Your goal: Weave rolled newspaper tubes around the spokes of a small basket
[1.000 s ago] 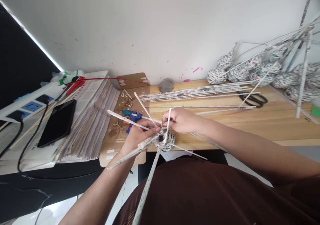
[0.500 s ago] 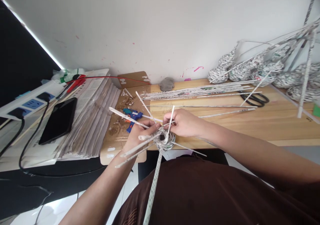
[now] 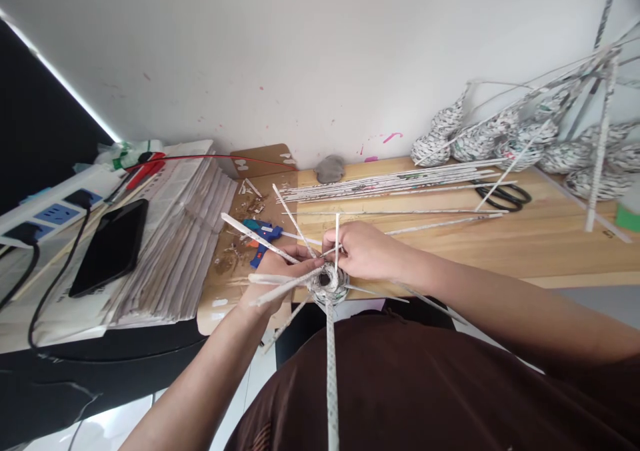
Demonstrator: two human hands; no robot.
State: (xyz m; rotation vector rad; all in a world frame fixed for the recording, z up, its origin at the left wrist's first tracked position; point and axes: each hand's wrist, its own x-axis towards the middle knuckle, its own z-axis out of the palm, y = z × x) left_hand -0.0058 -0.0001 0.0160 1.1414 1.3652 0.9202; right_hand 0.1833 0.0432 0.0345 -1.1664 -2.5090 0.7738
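A small round piece woven from rolled newspaper [image 3: 329, 292] is held near the table's front edge, a dark hole at its top. Paper tubes stick out of it on all sides, one long tube [image 3: 331, 371] running down toward my brown shirt. My left hand [image 3: 285, 264] is closed on the woven piece's far left side, thumb at the rim. Beside it, my right hand [image 3: 350, 245] pinches a paper tube [image 3: 332, 251] at the far rim. The fingertips of both hands nearly meet there and partly hide the weave.
Loose paper tubes [image 3: 390, 183] lie across the wooden board [image 3: 500, 254], with black-handled scissors [image 3: 505, 196] to their right. Several woven gourd shapes [image 3: 435, 141] stand against the wall. Left are a blue glue gun [image 3: 265, 241], stacked newspaper [image 3: 190, 224], a phone [image 3: 110, 247] and a power strip [image 3: 60, 204].
The woven piece has turned slightly in my hands: the long tube at the front has swung right, and the left-hand tubes have shifted. Both hands keep their grip.
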